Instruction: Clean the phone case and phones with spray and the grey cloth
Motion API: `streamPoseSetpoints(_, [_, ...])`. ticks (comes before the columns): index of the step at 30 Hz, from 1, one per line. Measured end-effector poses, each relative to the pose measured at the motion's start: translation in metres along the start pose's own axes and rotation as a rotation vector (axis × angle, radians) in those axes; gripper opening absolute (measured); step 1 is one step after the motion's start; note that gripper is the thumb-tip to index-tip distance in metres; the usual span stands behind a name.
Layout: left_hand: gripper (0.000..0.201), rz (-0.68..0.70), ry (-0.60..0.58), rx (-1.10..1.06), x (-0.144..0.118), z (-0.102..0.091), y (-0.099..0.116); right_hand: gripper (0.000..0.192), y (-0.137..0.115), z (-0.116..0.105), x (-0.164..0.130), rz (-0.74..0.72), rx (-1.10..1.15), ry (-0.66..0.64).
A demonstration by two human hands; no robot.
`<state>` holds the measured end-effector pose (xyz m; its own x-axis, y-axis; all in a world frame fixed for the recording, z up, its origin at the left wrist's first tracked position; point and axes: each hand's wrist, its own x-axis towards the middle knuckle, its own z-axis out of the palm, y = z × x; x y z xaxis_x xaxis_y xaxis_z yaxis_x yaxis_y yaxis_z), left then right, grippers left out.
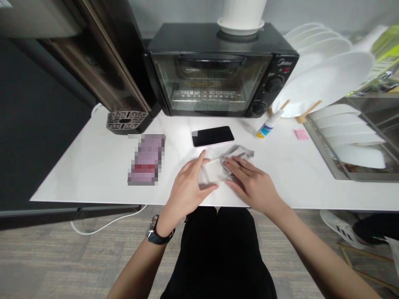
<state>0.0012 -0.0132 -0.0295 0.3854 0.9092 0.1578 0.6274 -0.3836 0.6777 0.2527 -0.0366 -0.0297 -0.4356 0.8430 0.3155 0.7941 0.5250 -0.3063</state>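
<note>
You've got your left hand [187, 187] pinching the clear plastic phone case [215, 171] at the white counter's [77, 166] front edge while your right hand [249, 182] presses the grey cloth [240, 151] flat on it, so you're probably mid-wipe, next needing steady strokes.

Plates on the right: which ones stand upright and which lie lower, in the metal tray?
The big white plates beside the toaster oven stand on edge in a wooden rack. The smaller white plates further right lean low in the metal tray.
</note>
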Motion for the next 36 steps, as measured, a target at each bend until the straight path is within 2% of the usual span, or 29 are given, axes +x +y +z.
streamPoseSetpoints(4, [0.106,0.012,0.004,0.007,0.001,0.001,0.0,0.054,-0.031,0.005,0.019,-0.086,0.154,-0.082])
streamPoseSetpoints(7, [0.105,-0.004,0.007,0.028,-0.001,0.002,0.0,0.054,-0.039,-0.002,0.017,-0.113,0.234,-0.116])
streamPoseSetpoints(10, [0.103,0.0,0.003,0.04,-0.002,0.001,0.002,0.049,-0.026,-0.016,0.001,-0.079,0.19,-0.119])
streamPoseSetpoints(15, [0.107,-0.01,-0.019,0.04,0.001,-0.001,0.005,0.036,0.005,-0.029,-0.016,0.066,-0.167,-0.011])
streamPoseSetpoints(17, [0.107,-0.021,-0.039,0.042,0.002,-0.001,0.005,0.039,0.008,-0.023,-0.01,0.103,-0.226,0.011])
streamPoseSetpoints(19, [0.105,-0.031,-0.056,0.033,0.003,-0.001,0.005,0.045,0.002,-0.011,0.0,0.104,-0.184,0.021])
streamPoseSetpoints(23, [0.103,-0.034,-0.053,0.026,0.001,0.001,0.002,0.05,-0.029,0.012,0.018,0.06,-0.007,0.013])
streamPoseSetpoints(27, [0.107,-0.041,-0.064,0.07,-0.001,0.003,0.001,0.045,-0.048,0.01,0.011,-0.045,0.144,-0.088])
streamPoseSetpoints(30, [0.106,-0.04,-0.056,0.082,-0.001,0.003,0.003,0.037,-0.035,-0.005,-0.003,-0.024,0.125,-0.085])
streamPoseSetpoints(33, [0.104,-0.037,-0.053,0.083,-0.001,0.003,0.006,0.032,-0.008,-0.017,-0.012,0.074,-0.041,0.006])
streamPoseSetpoints(36, [0.102,-0.043,-0.065,0.079,0.0,0.001,0.008,0.035,0.007,-0.016,-0.006,0.151,-0.184,0.092])
